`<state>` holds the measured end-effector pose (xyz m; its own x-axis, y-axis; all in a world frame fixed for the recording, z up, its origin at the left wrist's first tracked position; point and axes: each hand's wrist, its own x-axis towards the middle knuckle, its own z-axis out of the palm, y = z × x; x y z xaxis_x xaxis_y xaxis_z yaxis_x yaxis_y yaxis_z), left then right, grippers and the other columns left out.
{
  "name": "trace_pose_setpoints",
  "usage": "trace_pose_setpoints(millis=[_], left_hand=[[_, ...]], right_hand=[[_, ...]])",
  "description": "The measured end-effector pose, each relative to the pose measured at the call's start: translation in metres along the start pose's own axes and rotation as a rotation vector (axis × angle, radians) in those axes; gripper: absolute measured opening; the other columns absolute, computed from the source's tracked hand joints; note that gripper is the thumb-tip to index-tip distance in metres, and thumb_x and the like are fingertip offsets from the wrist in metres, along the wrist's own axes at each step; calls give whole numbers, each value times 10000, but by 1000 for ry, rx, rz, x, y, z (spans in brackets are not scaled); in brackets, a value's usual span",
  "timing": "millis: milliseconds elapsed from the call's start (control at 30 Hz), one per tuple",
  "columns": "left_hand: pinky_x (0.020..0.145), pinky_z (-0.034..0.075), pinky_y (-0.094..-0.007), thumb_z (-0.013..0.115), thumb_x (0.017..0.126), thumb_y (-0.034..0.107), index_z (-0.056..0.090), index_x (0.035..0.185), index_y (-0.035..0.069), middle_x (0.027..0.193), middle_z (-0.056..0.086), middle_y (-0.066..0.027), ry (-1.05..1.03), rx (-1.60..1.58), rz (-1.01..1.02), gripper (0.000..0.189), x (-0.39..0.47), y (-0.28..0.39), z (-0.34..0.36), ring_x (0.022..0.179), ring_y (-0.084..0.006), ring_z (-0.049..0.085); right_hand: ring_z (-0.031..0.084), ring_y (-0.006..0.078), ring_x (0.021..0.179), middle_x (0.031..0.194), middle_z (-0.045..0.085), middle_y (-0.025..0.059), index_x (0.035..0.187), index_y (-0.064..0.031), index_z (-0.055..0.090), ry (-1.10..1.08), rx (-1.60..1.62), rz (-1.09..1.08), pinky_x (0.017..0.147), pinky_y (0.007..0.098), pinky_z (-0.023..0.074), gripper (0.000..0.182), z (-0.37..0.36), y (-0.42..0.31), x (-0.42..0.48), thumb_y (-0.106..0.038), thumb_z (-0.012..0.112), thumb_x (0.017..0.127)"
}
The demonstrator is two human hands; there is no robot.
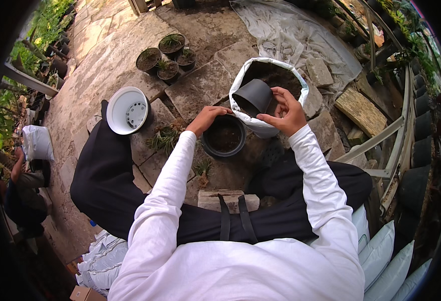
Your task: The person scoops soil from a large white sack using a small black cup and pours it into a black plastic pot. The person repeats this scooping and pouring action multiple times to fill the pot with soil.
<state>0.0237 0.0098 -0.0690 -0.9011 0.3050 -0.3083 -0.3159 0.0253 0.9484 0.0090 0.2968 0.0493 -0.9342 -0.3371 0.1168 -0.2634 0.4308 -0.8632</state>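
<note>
My right hand (pixel 286 112) is at a black plastic pot (pixel 255 94), which lies tilted over a white bag of dark soil (pixel 302 89), its mouth facing lower left. The thumb is near the rim and the fingers are at the pot's far side. My left hand (pixel 210 117) rests on the rim of a second black pot (pixel 224 137), which stands between my legs with soil inside; what its fingertips do is partly hidden. Small loose plants (pixel 168 137) with narrow leaves lie on the paving left of this pot, and another plant (pixel 203 166) lies below it.
A white pot with a perforated base (pixel 127 111) is by my left knee. Several small potted plants (pixel 171 43) stand ahead on stone slabs. Plastic sheeting (pixel 288 34) and a patterned block (pixel 361 111) lie ahead right. Another person (pixel 21 203) sits far left beside a white bag (pixel 38 143).
</note>
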Motion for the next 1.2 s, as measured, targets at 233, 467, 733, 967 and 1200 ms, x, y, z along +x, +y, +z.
trace_pose_setpoints(millis=[233, 467, 733, 967, 1200], left_hand=[[1113, 381, -309, 559, 948, 234, 750, 1171, 13, 1196, 732, -87, 42, -125, -161, 368, -5, 9, 4, 1195, -193, 615], [1103, 379, -281, 548, 959, 264, 746, 1172, 5, 1203, 727, -99, 15, 53, 21, 389, 1, -6, -4, 1210, -207, 606], [1059, 413, -304, 582, 945, 321, 757, 1156, 25, 1149, 740, -116, 19, 143, -5, 403, 9, -16, -4, 1116, -199, 636], [1054, 414, -305, 570, 951, 329, 752, 1157, 16, 1158, 736, -115, 13, 140, 16, 416, 11, -14, 0, 1108, -203, 637], [1050, 412, -300, 573, 951, 327, 747, 1160, 5, 1156, 735, -112, 31, 137, 11, 421, 8, -16, -4, 1097, -197, 634]], right_hand=[[601, 119, 549, 1408, 631, 48, 1398, -95, 510, -140, -122, -227, 622, 258, 538, 906, 15, -14, -11, -260, 961, 630], [731, 263, 824, 1232, 710, 198, 1357, -84, 504, 118, -365, 58, 758, 363, 578, 913, 6, 17, 0, -461, 943, 651], [717, 373, 1027, 1106, 729, 205, 1369, -63, 533, -15, -773, 373, 926, 445, 561, 966, 12, 60, 0, -645, 854, 668], [727, 300, 1032, 1141, 727, 239, 1243, 85, 625, -60, -275, 521, 927, 369, 563, 923, -5, 81, 3, -594, 893, 678], [727, 201, 951, 1042, 760, 199, 1209, 140, 629, 117, 27, 529, 892, 302, 554, 848, -32, 85, 9, -506, 906, 735]])
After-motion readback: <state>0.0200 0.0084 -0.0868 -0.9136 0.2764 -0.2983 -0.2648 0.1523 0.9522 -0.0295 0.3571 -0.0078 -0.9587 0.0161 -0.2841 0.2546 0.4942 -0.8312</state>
